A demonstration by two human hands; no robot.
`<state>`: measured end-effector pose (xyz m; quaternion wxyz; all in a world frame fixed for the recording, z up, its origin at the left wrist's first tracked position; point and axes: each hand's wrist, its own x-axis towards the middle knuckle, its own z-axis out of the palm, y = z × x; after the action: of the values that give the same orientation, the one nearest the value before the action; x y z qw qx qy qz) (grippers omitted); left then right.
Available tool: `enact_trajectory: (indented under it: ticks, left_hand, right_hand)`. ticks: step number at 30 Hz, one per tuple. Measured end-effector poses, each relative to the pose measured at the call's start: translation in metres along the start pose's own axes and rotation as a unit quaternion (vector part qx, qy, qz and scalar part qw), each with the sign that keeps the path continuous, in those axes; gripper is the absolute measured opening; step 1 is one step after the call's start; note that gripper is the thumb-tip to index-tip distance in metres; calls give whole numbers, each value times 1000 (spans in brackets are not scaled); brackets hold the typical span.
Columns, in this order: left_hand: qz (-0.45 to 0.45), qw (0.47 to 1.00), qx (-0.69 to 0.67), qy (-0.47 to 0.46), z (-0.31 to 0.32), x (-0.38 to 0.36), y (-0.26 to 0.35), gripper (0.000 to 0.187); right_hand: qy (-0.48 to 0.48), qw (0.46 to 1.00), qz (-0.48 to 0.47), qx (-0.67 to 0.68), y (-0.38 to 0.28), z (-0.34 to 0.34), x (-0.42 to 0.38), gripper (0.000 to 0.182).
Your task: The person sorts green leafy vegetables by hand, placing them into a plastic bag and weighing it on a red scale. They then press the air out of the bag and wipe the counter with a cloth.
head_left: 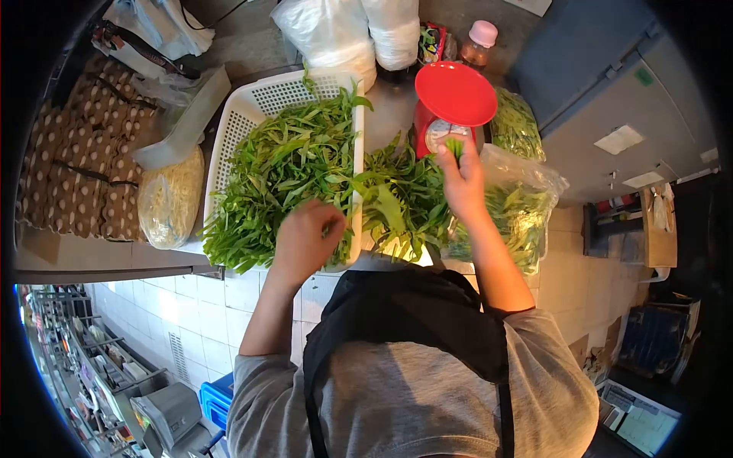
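Leafy greens (282, 160) fill a white perforated basket (360, 145) and hang over its near edge. My left hand (308, 235) is over the basket's near right part, fingers curled; what they hold, if anything, is hidden. My right hand (463, 174) is closed around a small bunch of green stems (455, 147), in front of a red scale (456, 95) with a round dial. Between the basket and my right hand lies a loose pile of greens (401, 198). Bagged greens (508, 214) rest to the right of my right forearm.
Egg trays (84, 153) and a bag of pale sprouts (172, 200) stand at the left. White plastic bags (328, 34) and a pink-capped bottle (477, 44) are behind. Another greens bag (517, 126) lies beside the scale, near a grey cabinet (634, 99).
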<state>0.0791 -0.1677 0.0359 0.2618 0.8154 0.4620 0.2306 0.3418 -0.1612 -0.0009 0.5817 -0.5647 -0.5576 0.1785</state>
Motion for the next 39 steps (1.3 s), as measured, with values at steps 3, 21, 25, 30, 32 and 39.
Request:
enact_trajectory:
  ticks: [3,21,25,30,32,39]
  left_hand:
    - [161,961,147,171,-6,32,25,10]
    - [20,917,-391,71,86,83,52,26]
    - [28,985,-165,-44,97,73,32,27]
    - [60,991,36,-117,100,63,11,42]
    - [106,990,-31,90,99,69,21,43]
    - [29,977,-204,57,89,75,53,30]
  right_hand:
    - [-70,985,-147,-57,-32,4,-6,14]
    - [-36,977,70,198,-16,12,-8,11]
    - [39,964,70,253,-15,-4,11,10]
    - [54,962,42,264,-7,-27,24,10]
    - [23,981,7,191,-7,-24,21,10]
    - [-37,963,46,264,-23,-3,7,12]
